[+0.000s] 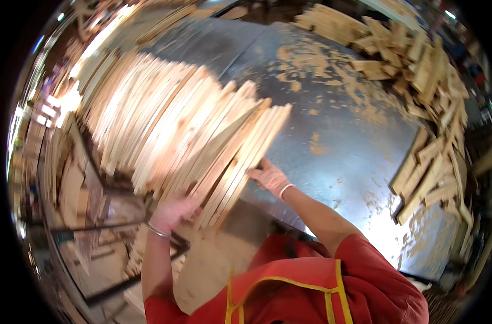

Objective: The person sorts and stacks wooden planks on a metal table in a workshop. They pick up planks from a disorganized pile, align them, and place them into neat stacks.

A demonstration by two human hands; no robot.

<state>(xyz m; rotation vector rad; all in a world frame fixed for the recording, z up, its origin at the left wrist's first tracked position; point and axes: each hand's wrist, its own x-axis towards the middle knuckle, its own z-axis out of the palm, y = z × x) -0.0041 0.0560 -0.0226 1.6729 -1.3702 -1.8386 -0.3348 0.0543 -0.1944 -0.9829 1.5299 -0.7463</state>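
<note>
A long row of pale wooden slats (pixel 165 113) lies side by side on the metal table, with the near ends reaching past its edge. Several slats at the right end (pixel 240 164) are set slightly apart from the others, with a dark gap beside them. My left hand (pixel 175 214), in a pinkish thin glove, is closed at the near ends of these slats, its fingertips partly hidden. On their right side my right hand (pixel 270 178), gloved alike, has its fingers bent against the outermost slat, the thumb side hidden by the wood.
The grey metal table (pixel 332 124) carries scattered sawdust (pixel 316 62). Short offcuts (pixel 429 70) are heaped along its right and far right edge, with more pieces (pixel 429 167) nearer me. A dark metal frame (pixel 111 291) with wood inside stands below left.
</note>
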